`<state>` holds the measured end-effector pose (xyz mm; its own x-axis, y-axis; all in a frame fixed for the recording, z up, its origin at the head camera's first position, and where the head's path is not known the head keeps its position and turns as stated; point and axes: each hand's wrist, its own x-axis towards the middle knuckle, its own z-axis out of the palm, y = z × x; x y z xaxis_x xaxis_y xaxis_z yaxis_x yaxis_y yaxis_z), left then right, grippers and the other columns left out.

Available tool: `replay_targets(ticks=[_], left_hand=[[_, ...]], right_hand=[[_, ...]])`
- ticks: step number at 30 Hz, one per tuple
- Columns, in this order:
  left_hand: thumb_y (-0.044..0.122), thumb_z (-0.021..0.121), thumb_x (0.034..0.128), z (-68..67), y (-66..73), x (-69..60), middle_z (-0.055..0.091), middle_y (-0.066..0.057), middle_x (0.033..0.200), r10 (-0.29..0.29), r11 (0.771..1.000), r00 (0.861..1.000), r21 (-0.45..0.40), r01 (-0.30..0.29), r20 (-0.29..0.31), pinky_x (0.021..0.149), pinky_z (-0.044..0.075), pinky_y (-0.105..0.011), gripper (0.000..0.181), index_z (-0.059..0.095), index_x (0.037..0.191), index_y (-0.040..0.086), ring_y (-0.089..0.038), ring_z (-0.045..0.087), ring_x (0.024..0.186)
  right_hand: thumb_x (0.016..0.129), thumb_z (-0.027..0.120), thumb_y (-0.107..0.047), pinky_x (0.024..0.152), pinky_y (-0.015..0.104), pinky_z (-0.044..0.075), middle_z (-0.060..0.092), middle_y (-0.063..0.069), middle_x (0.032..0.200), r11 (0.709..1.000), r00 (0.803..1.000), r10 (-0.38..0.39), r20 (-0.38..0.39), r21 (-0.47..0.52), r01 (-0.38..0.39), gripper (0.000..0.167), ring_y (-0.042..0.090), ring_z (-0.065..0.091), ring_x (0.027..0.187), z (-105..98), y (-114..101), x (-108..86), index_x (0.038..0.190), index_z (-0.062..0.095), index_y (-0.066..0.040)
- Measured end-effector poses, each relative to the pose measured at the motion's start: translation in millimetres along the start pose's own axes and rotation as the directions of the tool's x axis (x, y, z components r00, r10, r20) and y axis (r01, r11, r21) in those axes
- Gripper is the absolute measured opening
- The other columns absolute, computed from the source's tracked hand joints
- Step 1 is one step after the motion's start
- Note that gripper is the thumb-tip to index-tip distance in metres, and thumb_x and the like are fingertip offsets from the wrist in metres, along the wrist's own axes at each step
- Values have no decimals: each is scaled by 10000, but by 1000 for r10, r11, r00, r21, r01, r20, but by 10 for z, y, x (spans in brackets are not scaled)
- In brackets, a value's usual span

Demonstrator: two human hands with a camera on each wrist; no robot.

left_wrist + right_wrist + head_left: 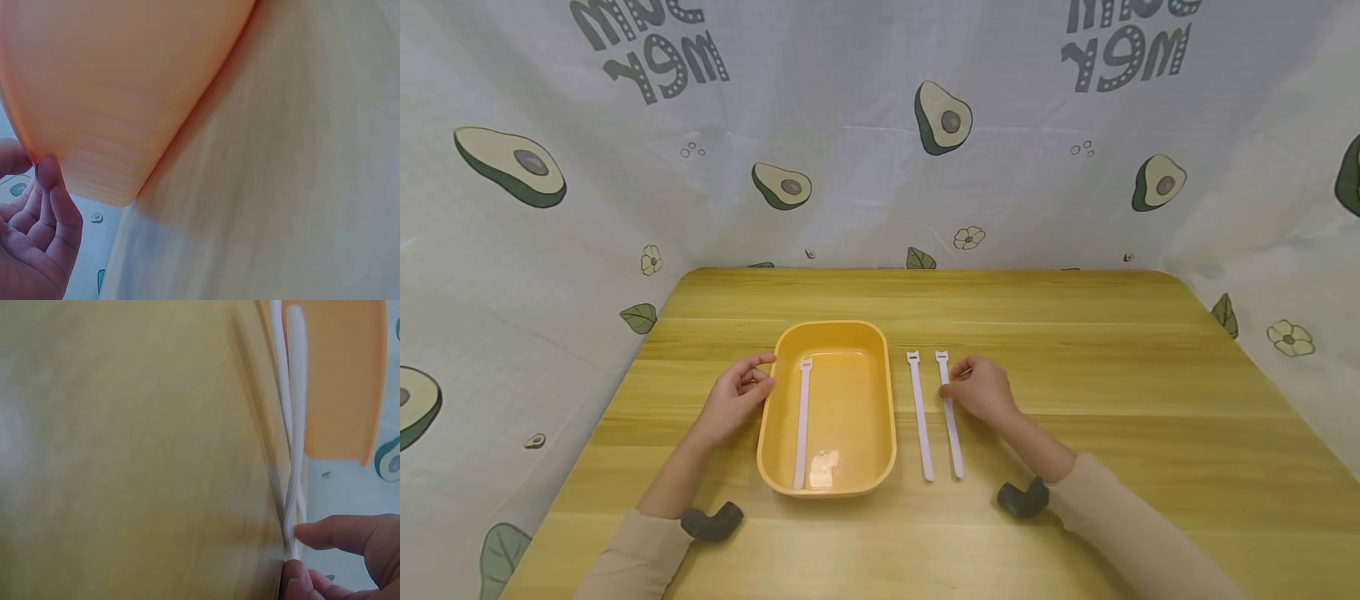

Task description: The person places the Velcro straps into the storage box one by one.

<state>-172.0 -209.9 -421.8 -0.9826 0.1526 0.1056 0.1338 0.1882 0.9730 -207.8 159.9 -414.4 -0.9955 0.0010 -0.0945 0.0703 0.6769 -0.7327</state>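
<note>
A yellow tray (850, 417) with a raised rim stands on the table, and one white hook-and-loop cable tie (802, 425) lies lengthwise inside it. My left hand (741, 396) pinches the tray's left rim between thumb and fingers, as the left wrist view also shows. Right of the tray, two more white cable ties lie side by side. With thumb and index finger, my right hand (985, 390) pinches the outer tie (952, 433) below its slotted head. In the right wrist view that tie's tail (299, 381) stands a little off the wood. The inner tie (920, 417) is untouched.
The wooden table (1120, 358) has rounded far corners. Behind and beside it hangs a pale curtain (850, 100) printed with avocados, leaves and flowers. Dark curved pieces (1024, 498) sit at both wrists by the beige sleeves.
</note>
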Motion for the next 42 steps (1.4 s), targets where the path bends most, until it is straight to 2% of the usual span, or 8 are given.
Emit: replay_targets(ticks=[6,14,18,22,26,31,37,42], left_hand=[[31,572,974,8,9,-7,579,-216,909,-3,1000,1000,-4,3,-2,633,491,-223,394,458,1319,-123,-98,560,687],[47,573,975,6,-13,9,577,-260,931,-15,1000,1000,24,15,-16,636,478,-205,378,481,1312,-96,-97,558,698],[48,573,975,4,-9,4,582,-240,920,-2,1000,1000,27,3,-17,631,479,-207,377,481,1308,-104,-92,557,694],[47,570,978,4,-6,-3,585,-223,911,7,1000,1000,24,-7,-10,631,490,-212,385,471,1312,-116,-91,563,688],[48,568,979,7,-4,-5,583,-231,917,3,1000,1000,22,-3,-6,640,495,-210,392,464,1318,-119,-93,571,693],[37,564,976,13,6,-6,579,-243,925,-4,1000,1000,22,4,-5,643,502,-217,393,461,1323,-117,-101,574,694],[37,568,977,19,24,-10,579,-237,923,-15,1000,1000,18,15,-10,646,504,-221,391,465,1324,-112,-106,574,692],[38,569,977,21,27,-18,579,-229,925,-15,1000,1000,8,15,-5,651,503,-223,400,455,1329,-116,-107,574,697]], right_hand=[[747,762,-53,588,275,461,650,94,812,998,1000,-14,4,-61,14,263,195,589,716,22,-13,10,958,629,29],[746,766,-36,580,276,461,649,97,811,997,1000,2,1,-73,-2,262,193,581,699,23,-42,26,959,624,24],[750,765,-32,606,280,474,661,117,845,999,1000,15,-5,-42,-15,254,202,602,738,23,-48,28,953,626,26],[773,748,-20,598,251,493,685,129,840,994,997,69,18,87,-71,232,165,633,695,14,-23,35,962,625,35],[820,715,-18,588,241,504,674,95,798,952,986,142,84,262,-159,225,129,629,628,-30,-3,43,1010,616,53],[878,683,-48,561,219,473,651,8,742,885,967,171,188,402,-235,258,96,624,626,-128,-3,41,1087,590,73],[907,662,-28,560,180,506,664,-13,721,780,947,175,270,549,-301,248,68,637,617,-202,-38,27,1108,574,87],[919,639,-13,635,203,541,673,-6,753,730,941,129,312,613,-303,220,72,651,652,-216,-103,-3,1102,569,87]])
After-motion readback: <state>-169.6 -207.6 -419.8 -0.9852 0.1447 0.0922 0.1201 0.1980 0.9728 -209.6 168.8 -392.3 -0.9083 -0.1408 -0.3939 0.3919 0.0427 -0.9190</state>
